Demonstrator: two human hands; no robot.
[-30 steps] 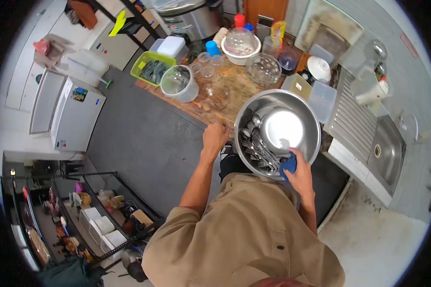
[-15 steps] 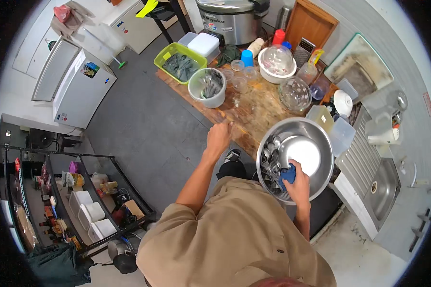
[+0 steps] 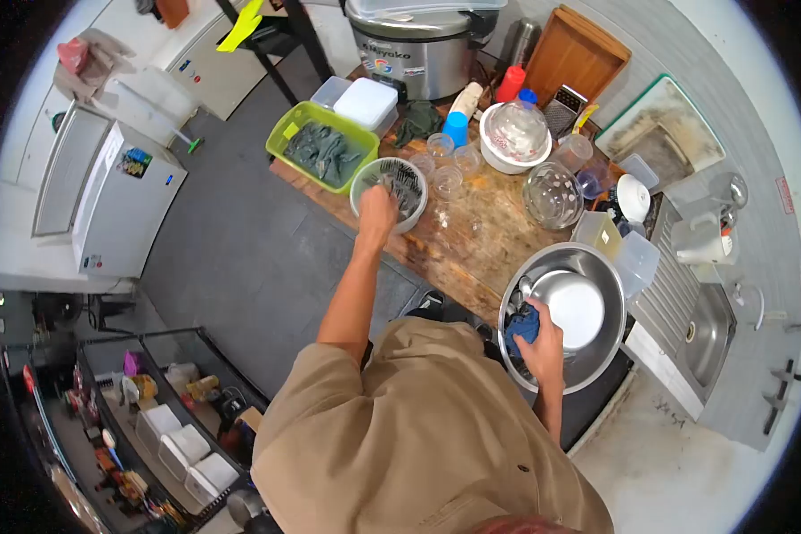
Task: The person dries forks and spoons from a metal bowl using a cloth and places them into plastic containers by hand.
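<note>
My left hand [image 3: 379, 210] is over the rim of a white plastic tub [image 3: 416, 214] on the wooden table. Its fingers are curled down inside, close to grey metal cutlery [image 3: 406, 189]; what they hold, if anything, is hidden. A crumpled blue cloth [image 3: 522, 324] is gripped in my right hand [image 3: 544, 343], inside a large steel basin [image 3: 616, 307] at the table's right end. Spoons [image 3: 525, 287] lie in the basin's left side, partly covered by the cloth and hand.
Left of the tub stands a green basin [image 3: 280, 142] with dark cloth in water. Clear plastic cups [image 3: 449, 181], a glass bowl [image 3: 553, 194] and a white bowl [image 3: 507, 162] stand behind. A rice cooker [image 3: 414, 62] is at the back; a steel sink [image 3: 705, 334] lies right.
My left hand has moved forward from the table's front edge into the white tub. My right hand keeps the blue cloth inside the basin. The whole view has shifted slightly.
</note>
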